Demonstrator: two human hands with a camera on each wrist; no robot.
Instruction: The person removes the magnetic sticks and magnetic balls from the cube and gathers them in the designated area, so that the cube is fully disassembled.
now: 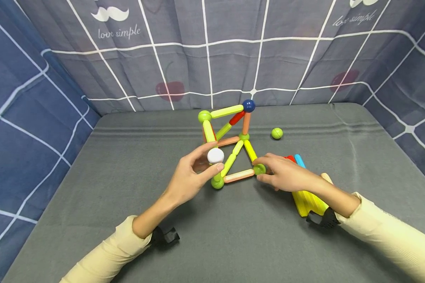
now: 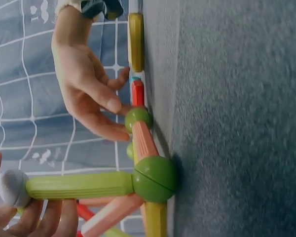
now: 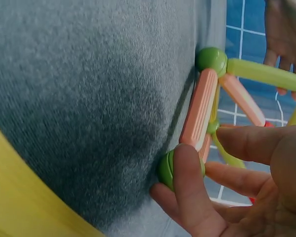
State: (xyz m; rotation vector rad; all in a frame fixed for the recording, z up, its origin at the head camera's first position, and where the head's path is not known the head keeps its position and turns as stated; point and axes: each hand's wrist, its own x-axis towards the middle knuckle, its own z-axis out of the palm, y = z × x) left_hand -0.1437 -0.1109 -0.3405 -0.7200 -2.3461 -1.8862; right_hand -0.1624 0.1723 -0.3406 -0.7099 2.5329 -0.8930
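Note:
A frame of toy construction rods and balls stands on the grey surface. My left hand [image 1: 189, 175] holds the white ball [image 1: 215, 156] between thumb and fingers, at the top of an upright lime rod [image 2: 81, 185]. That rod rises from the green ball [image 2: 155, 178] at the near left corner. An orange rod [image 1: 239, 176] runs along the surface to another green ball [image 1: 259, 169], which my right hand [image 1: 290, 173] pinches; its thumb lies over this ball in the right wrist view. A dark blue ball [image 1: 248, 105] and a green ball [image 1: 204, 116] form the far upper corners.
Right of the frame lies a loose green ball [image 1: 277, 133]. Yellow rods [image 1: 309, 202] lie in a bunch under my right forearm, with a blue rod [image 1: 299, 160] and red pieces beside them. A checked cloth [image 1: 184, 70] hangs behind and at both sides.

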